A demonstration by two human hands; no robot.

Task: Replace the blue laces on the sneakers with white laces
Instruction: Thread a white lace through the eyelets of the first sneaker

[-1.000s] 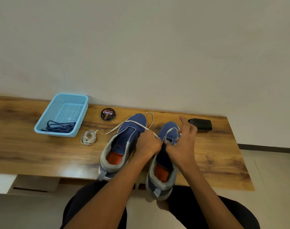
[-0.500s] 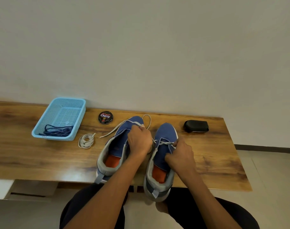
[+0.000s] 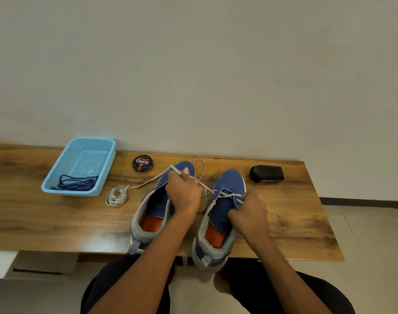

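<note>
We see two blue sneakers side by side at the near edge of the tabletop (image 3: 284, 214), toes at 12 o'clock, heels at 6 and overhanging the edge. Ref. point for clock directions: the gap btw. the two shoes.

L hand (image 3: 184, 196): positioned over the L sneaker (image 3: 157, 207), fingers curled. Grip pinches the white lace (image 3: 227, 195) near one end; that end pokes up past the fingertips at approx. 11 o'clock. From the hand the lace runs to 3 o'clock, across the gap, into the front eyelets of the R sneaker (image 3: 225, 200).

R hand (image 3: 250, 211): rests on the R sneaker's outer side, fingers curled at the eyelet row. Grip appears to pinch the lace where it crosses the tongue; exact contact is hidden by the fingers.

A further run of white lace lies over the L sneaker's toe: one strand trails to 9 o'clock on the tabletop, a loop lies at 12 o'clock beside the toe. We cannot tell whether it is threaded.

Other items:
- Coil (image 3: 116, 196) of white lace, 9 o'clock, lying flat, just beside the basket.
- Basket (image 3: 102, 159), light blue, 10 o'clock; blue laces (image 3: 78, 182) piled in its near end.
- Polish tin (image 3: 143, 163), black, 11 o'clock, btw. basket and L toe.
- Black object (image 3: 267, 173), 2 o'clock, near the R toe; type unclear.
</note>
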